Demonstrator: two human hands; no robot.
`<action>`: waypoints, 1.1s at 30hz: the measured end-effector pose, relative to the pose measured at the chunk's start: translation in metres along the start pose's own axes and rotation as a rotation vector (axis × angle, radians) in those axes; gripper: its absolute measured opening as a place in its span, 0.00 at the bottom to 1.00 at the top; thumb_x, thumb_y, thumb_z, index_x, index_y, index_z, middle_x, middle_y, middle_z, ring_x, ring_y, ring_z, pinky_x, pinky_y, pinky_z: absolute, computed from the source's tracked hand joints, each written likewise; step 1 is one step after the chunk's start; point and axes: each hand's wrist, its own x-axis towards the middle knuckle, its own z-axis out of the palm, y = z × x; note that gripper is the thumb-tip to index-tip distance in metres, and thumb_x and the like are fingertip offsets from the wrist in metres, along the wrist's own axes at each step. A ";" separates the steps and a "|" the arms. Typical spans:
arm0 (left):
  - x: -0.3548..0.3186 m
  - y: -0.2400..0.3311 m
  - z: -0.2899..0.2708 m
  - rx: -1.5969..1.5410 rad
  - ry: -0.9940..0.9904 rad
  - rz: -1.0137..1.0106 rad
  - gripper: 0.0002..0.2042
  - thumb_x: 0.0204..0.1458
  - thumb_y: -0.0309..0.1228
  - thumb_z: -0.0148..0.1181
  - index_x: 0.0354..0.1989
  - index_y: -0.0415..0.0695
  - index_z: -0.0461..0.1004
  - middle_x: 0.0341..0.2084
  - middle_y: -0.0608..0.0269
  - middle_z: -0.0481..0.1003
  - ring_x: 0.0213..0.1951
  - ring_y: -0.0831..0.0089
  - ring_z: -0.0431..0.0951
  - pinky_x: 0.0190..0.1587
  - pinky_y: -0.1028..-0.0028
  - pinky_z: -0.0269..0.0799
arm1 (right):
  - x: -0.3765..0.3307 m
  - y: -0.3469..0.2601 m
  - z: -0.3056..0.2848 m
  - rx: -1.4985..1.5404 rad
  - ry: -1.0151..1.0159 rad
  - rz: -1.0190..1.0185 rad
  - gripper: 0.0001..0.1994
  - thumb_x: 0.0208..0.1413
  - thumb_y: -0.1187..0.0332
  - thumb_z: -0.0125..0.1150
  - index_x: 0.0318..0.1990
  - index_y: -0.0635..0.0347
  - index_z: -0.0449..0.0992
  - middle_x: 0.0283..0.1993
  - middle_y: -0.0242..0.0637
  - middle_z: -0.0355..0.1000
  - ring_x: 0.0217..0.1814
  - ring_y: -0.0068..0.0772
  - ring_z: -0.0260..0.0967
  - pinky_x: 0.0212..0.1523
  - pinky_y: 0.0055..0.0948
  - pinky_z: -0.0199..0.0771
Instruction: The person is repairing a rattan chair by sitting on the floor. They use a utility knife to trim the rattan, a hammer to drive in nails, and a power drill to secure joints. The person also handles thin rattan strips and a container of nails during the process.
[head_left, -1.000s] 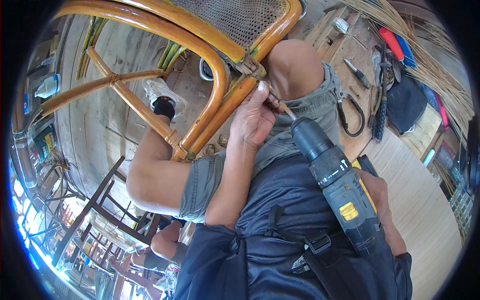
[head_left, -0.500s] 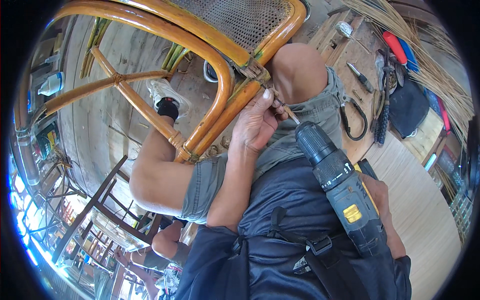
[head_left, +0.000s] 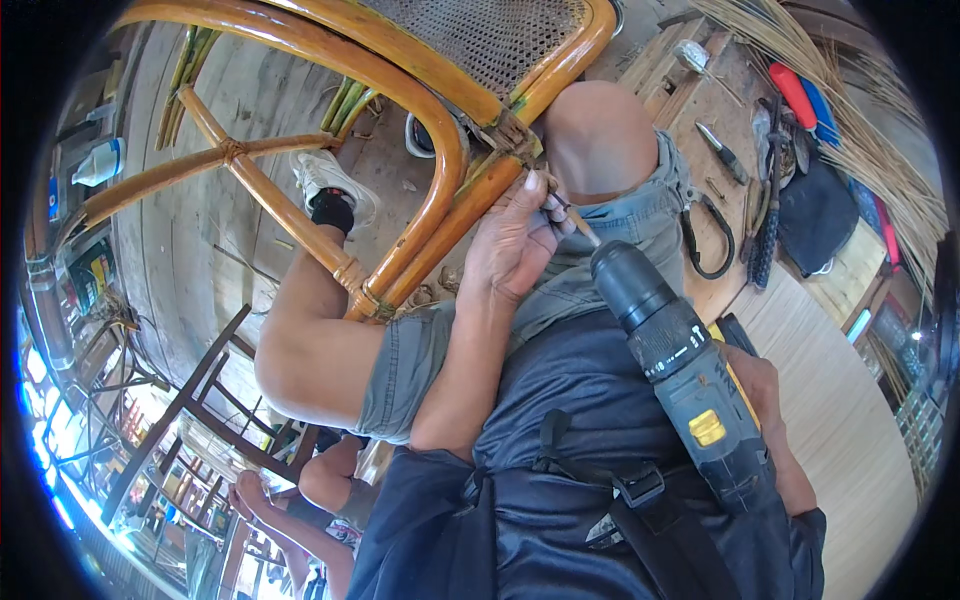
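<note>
A black and yellow cordless drill (head_left: 690,370) lies across my lap, tilted toward the far left. My right hand (head_left: 752,380) is closed around it, mostly hidden behind its body. From its chuck a thin bit (head_left: 583,226) reaches to the fingers of my left hand (head_left: 515,235). Those fingers are pinched beside a rattan chair's corner joint (head_left: 510,140), where the pole ends meet; the small thing between them is too hidden to name. The glossy orange-brown rattan chair (head_left: 440,170) is tipped over my legs, its woven mesh panel (head_left: 480,45) at the far side.
On the wooden bench at right lie a pointed tool with a dark handle (head_left: 722,155), a black-handled tool (head_left: 708,235), a red handle (head_left: 792,95) and long rattan strands (head_left: 850,110). A pale round board (head_left: 830,390) is beside my right arm. Another person's hands (head_left: 255,495) show at lower left.
The chair and my left hand have shifted very slightly; the drill keeps nearly the same pose. At lower left, the other person's hands have come up and together.
</note>
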 end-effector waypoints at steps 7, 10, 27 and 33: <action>-0.004 0.001 0.003 -0.005 0.035 0.017 0.10 0.55 0.38 0.58 0.34 0.43 0.71 0.27 0.64 0.70 0.29 0.72 0.70 0.35 0.69 0.70 | -0.004 0.005 0.000 0.048 -0.002 0.038 0.18 0.46 0.66 0.65 0.46 0.63 0.75 0.37 0.40 0.76 0.36 0.36 0.76 0.38 0.26 0.75; -0.013 -0.001 0.010 0.040 0.103 0.002 0.15 0.58 0.42 0.52 0.38 0.41 0.71 0.26 0.64 0.70 0.29 0.73 0.69 0.37 0.70 0.69 | -0.008 0.011 0.001 0.009 0.034 0.029 0.19 0.46 0.66 0.65 0.46 0.62 0.74 0.38 0.41 0.76 0.37 0.36 0.76 0.38 0.27 0.75; -0.101 -0.043 0.068 0.335 -0.214 -0.328 0.35 0.50 0.61 0.54 0.40 0.33 0.75 0.40 0.57 0.75 0.45 0.72 0.72 0.54 0.71 0.63 | -0.003 0.012 0.005 0.113 0.017 -0.003 0.19 0.47 0.66 0.65 0.47 0.62 0.74 0.38 0.41 0.76 0.37 0.36 0.76 0.39 0.27 0.73; -0.098 -0.041 0.067 0.304 -0.205 -0.338 0.35 0.48 0.62 0.55 0.40 0.33 0.76 0.39 0.58 0.76 0.45 0.73 0.72 0.53 0.72 0.64 | 0.000 0.001 0.004 0.114 0.002 0.054 0.18 0.47 0.65 0.64 0.47 0.60 0.74 0.35 0.39 0.75 0.35 0.33 0.75 0.38 0.25 0.73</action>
